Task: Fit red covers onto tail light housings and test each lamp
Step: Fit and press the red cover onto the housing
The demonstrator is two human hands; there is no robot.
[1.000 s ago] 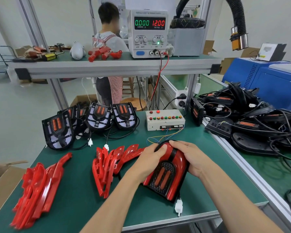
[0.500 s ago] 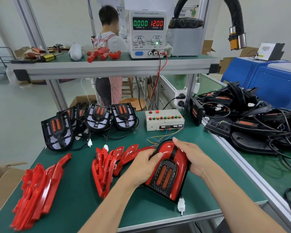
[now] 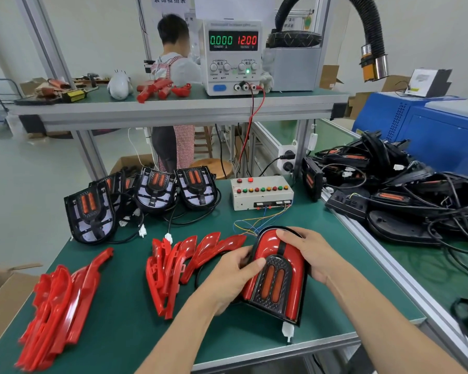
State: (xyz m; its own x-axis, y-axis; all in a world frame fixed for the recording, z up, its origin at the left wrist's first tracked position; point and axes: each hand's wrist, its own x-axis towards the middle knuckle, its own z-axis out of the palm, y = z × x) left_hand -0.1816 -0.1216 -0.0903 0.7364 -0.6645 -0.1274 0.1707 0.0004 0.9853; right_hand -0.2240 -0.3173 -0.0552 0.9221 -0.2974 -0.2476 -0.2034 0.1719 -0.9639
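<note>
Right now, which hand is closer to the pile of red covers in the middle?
Left. The left hand sits right beside the middle pile of red covers; the right hand is across the lamp.

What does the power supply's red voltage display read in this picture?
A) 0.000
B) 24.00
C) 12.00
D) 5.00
C: the power supply on the upper shelf shows 12.00 in red digits on the right, beside 0.000 in green on the left.

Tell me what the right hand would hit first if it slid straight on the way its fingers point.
The right hand points up-left across the lamp it holds. Past the lamp's top edge, probably the loose coloured wires, then the test box; depth is uncertain.
</note>
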